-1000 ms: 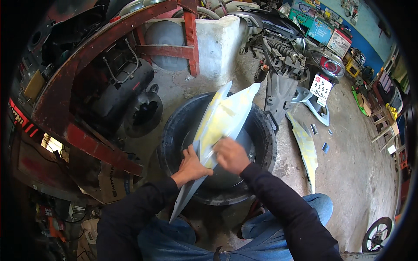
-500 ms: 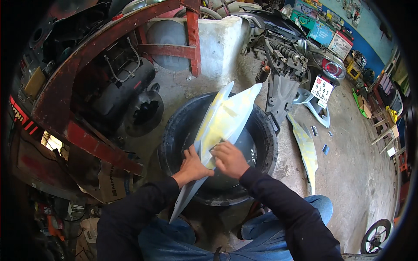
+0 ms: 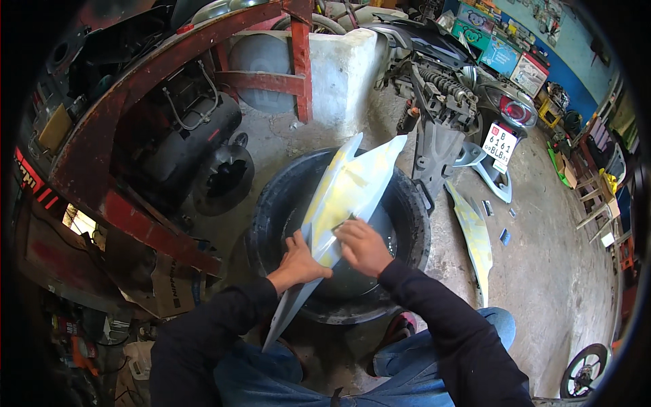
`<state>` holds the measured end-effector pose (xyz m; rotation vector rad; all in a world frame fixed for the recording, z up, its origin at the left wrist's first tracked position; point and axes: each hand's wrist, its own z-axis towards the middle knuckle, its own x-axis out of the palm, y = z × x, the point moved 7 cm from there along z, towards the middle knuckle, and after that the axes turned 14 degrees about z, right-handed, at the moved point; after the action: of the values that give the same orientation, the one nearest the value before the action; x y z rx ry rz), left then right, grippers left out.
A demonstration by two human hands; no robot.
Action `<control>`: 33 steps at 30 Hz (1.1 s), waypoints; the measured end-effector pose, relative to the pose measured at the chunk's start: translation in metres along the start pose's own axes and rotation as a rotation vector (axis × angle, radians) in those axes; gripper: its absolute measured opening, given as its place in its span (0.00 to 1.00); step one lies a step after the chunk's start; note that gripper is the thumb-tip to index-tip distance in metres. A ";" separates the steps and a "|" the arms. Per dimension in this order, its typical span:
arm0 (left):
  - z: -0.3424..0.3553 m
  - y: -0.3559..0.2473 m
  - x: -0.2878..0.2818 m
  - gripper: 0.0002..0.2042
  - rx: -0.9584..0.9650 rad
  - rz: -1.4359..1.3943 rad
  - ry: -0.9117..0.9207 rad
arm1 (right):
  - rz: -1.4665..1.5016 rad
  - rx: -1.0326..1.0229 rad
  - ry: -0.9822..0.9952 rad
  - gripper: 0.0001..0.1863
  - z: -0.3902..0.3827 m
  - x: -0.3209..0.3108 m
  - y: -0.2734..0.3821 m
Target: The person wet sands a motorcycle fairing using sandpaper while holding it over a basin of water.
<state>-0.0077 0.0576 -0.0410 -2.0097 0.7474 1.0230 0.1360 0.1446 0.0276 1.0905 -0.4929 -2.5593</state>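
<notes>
Your right hand [image 3: 364, 245] has slid a little up the panel [image 3: 346, 190] from half a second ago, fingers bent and pinched around a small dark piece [image 3: 352, 216], mostly hidden, against the yellow-patched face. Your left hand [image 3: 298, 263] hasn't budged: clamped across the panel, thumb on the face, fingers over its left edge. The panel slants above the black tub [image 3: 422, 227], forked end past the far rim, narrow end past the near-left rim toward your knees. Liquid glints inside the tub.

Out on the concrete floor [image 3: 542, 271], beyond the tub's right rim, there's a second panel [image 3: 473, 227], a small blue pad [image 3: 505, 237] just beside it. Past the far-right rim stands a stripped motorcycle [image 3: 451, 85]; a red frame [image 3: 264, 80] spans the far left, a white low wall [image 3: 339, 74] behind it.
</notes>
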 end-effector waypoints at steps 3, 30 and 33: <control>-0.003 -0.008 -0.002 0.66 -0.009 -0.002 -0.004 | 0.031 0.213 -0.027 0.14 0.002 -0.019 -0.045; 0.005 -0.008 0.003 0.66 -0.010 -0.047 0.045 | -0.027 0.199 -0.047 0.10 0.006 -0.005 -0.030; 0.003 0.003 0.003 0.66 0.026 0.000 -0.019 | 0.012 0.017 0.037 0.09 0.008 0.006 0.005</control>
<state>-0.0099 0.0584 -0.0456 -1.9746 0.7466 1.0260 0.1266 0.1397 0.0313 1.1352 -0.5110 -2.5244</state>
